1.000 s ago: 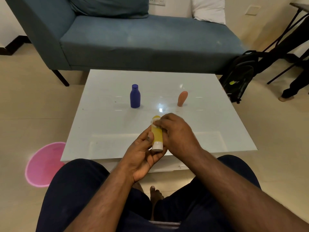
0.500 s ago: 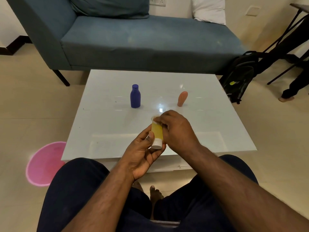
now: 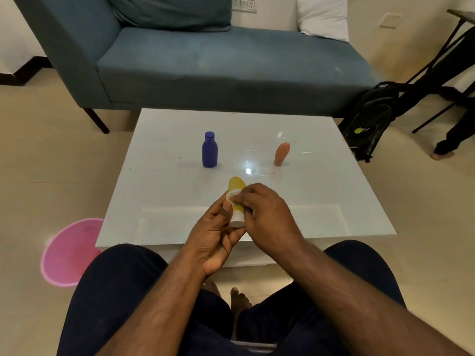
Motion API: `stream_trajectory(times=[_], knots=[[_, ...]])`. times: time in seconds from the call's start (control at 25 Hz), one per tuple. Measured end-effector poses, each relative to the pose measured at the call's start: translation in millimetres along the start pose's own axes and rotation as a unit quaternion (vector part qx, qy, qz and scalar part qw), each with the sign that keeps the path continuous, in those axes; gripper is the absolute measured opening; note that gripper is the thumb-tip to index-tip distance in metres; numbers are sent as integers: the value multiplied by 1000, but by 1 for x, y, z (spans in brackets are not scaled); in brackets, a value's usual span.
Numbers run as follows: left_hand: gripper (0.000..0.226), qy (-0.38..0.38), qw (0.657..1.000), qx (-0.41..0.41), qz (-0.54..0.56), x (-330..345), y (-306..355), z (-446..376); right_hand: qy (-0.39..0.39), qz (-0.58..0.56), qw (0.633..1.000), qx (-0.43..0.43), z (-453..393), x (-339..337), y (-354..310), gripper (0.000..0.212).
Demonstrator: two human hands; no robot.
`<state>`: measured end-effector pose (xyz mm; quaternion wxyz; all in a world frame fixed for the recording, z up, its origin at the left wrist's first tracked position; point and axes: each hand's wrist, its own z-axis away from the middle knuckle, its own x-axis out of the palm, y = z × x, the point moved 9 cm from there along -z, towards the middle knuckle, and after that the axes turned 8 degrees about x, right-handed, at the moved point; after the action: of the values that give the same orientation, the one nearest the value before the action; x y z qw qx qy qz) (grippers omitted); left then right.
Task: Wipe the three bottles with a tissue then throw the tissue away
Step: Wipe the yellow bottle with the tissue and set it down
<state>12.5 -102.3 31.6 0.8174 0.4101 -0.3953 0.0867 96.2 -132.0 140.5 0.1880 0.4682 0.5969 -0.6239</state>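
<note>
A yellow tube bottle (image 3: 236, 186) with a white cap at its near end is held over the near edge of the white table (image 3: 154, 181). My left hand (image 3: 214, 237) grips its lower part, thumb along the side. My right hand (image 3: 267, 217) pinches a white tissue (image 3: 232, 195) against the tube's middle. A blue bottle (image 3: 209, 150) stands upright at the table's middle left. An orange tube (image 3: 281, 154) stands upright at the middle right.
A pink bin (image 3: 68, 250) sits on the floor left of the table. A blue sofa (image 3: 218, 60) stands behind the table. A black backpack (image 3: 367, 129) and another person's foot (image 3: 440, 155) are at the right.
My right hand with the tissue has slid down from the tube's yellow tip to its middle, so the tip now shows. Both hands and the tube have lifted slightly farther from me.
</note>
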Motion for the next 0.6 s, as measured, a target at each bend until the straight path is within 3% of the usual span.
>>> stream_trajectory(times=[0.28, 0.48, 0.6], knots=[[41, -2, 999, -5, 38, 1, -2, -1, 6, -30, 999, 39, -10, -6, 11, 24], [41, -10, 998, -16, 66, 2, -1, 0, 2, -41, 999, 2, 15, 0, 3, 25], [45, -33, 997, -24, 65, 9, -4, 2, 33, -40, 998, 44, -10, -9, 19, 26]])
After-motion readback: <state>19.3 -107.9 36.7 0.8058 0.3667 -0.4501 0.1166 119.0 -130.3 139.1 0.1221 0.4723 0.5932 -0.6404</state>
